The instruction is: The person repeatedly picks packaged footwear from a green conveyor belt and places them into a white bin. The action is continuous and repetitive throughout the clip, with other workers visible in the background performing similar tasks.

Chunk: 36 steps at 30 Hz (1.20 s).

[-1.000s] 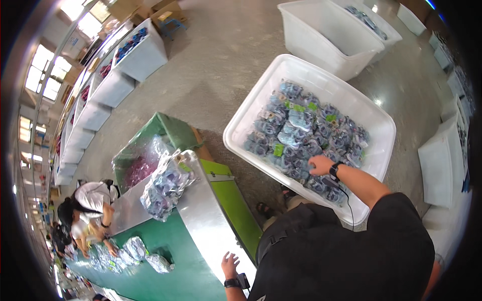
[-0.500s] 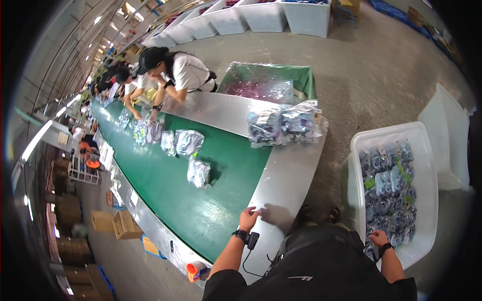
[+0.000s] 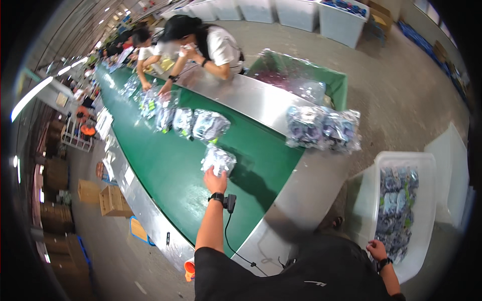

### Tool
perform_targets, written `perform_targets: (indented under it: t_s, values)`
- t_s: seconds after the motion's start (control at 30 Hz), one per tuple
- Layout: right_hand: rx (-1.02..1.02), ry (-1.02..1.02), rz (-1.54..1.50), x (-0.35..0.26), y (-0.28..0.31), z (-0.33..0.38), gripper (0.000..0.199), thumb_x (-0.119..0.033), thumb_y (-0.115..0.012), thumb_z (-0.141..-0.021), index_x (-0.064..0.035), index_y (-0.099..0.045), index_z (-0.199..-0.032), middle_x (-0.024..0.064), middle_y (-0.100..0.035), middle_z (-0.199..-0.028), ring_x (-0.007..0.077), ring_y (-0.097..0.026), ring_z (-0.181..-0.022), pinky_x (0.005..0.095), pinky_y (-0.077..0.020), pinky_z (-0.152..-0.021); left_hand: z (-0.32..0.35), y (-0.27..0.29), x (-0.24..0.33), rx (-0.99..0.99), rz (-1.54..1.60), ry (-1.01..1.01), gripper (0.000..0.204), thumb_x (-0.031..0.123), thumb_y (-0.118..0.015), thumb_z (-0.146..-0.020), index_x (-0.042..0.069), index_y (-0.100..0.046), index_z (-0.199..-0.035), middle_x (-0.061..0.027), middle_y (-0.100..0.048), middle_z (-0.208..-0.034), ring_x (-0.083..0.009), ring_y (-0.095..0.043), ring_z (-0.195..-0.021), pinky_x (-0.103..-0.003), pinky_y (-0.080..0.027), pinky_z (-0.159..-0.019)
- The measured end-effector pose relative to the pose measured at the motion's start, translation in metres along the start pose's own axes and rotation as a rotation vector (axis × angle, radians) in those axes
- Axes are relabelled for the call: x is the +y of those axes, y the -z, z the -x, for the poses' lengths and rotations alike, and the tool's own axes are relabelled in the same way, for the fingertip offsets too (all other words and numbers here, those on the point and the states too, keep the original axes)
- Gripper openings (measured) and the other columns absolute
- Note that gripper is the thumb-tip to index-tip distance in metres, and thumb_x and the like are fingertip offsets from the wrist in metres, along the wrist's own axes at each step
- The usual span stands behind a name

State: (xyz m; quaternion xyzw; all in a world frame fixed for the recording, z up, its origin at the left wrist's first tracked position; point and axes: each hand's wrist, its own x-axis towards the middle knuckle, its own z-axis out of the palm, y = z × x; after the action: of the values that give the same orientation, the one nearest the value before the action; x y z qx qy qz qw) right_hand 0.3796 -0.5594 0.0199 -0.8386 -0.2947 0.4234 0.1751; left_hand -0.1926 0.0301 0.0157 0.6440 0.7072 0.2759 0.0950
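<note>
My left hand (image 3: 215,181) reaches out over the green conveyor belt (image 3: 170,175). Its fingers are apart, and their tips touch the near side of a clear plastic bag with pale grey contents (image 3: 219,157). Beyond it lies a row of similar bags (image 3: 211,125), some with bright green labels. By the inner edge of a white bin (image 3: 427,236), my right hand (image 3: 376,249) hangs with curled fingers; nothing shows in them. The bin holds several rows of bagged grey-blue goods (image 3: 394,226), whose exact kind I cannot make out.
Two large clear bags of grey-purple goods (image 3: 321,128) sit on the metal table edge (image 3: 261,108). Behind it stands a green-lined container (image 3: 339,88). Across the belt, a co-worker (image 3: 221,47) leans on the table. An orange cup (image 3: 189,268) is at the near left edge.
My left hand has moved forward from the metal edge to the bag on the belt. My right hand stays by the bin. The view has shifted.
</note>
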Motion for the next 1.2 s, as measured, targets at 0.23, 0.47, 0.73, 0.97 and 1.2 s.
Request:
perform_targets:
  t_s: [0.23,0.47,0.73,0.97,1.2]
  values:
    - [0.091,0.028,0.035,-0.022,0.018,0.009,0.02,-0.005,-0.068,-0.073,0.0044,-0.062,-0.09,0.0093,-0.066,-0.073,0.0154,-0.065,-0.065,0.0298,-0.0518,-0.061,-0.033,-0.019,-0.011,-0.234,-0.096,0.186,0.078,0.03,-0.083,-0.061,0.003,-0.049,-0.127,-0.0179,-0.052,-0.125,-0.038,-0.047,-0.115,-0.043,-0.04,-0.099]
    - [0.024,-0.059,-0.009,-0.02,0.017,-0.005,0.023,-0.007,-0.067,-0.075,0.0046,-0.062,-0.094,0.0103,-0.066,-0.072,0.0168,-0.065,-0.066,0.0293,-0.0511,-0.061,0.029,-0.024,0.028,-0.076,-0.083,0.185,0.064,0.022,-0.083,-0.063,0.003,-0.049,-0.114,-0.0183,-0.048,-0.118,-0.0398,-0.045,-0.11,-0.047,-0.04,-0.096]
    - [-0.019,0.032,0.044,-0.062,0.004,-0.009,0.024,-0.009,-0.066,-0.077,0.0043,-0.062,-0.097,0.0117,-0.068,-0.075,0.017,-0.064,-0.063,0.03,-0.0511,-0.061,0.191,-0.009,0.086,-0.223,0.514,0.273,0.079,0.035,-0.08,-0.073,-0.002,-0.039,-0.129,-0.0225,-0.037,-0.13,-0.0361,-0.042,-0.118,-0.044,-0.043,-0.095]
    - [-0.065,0.042,0.029,-0.044,0.004,-0.014,0.028,-0.012,-0.068,-0.076,0.004,-0.062,-0.098,0.0118,-0.068,-0.076,0.0181,-0.065,-0.068,0.0302,-0.0511,-0.063,0.21,-0.025,0.059,-0.104,1.648,1.297,0.065,0.047,-0.061,-0.09,0.003,-0.042,-0.133,-0.0116,-0.055,-0.125,-0.028,-0.059,-0.108,-0.047,-0.051,-0.089]
    - [0.075,0.306,0.023,-0.099,0.026,-0.028,0.026,-0.019,-0.068,-0.082,0.0002,-0.063,-0.1,0.0092,-0.064,-0.082,0.0173,-0.061,-0.074,0.0314,-0.0495,-0.07,0.176,0.014,0.112,-0.317,1.727,0.971,0.055,0.047,-0.051,-0.094,0.004,-0.048,-0.127,-0.0109,-0.06,-0.12,-0.0301,-0.062,-0.102,-0.049,-0.054,-0.082]
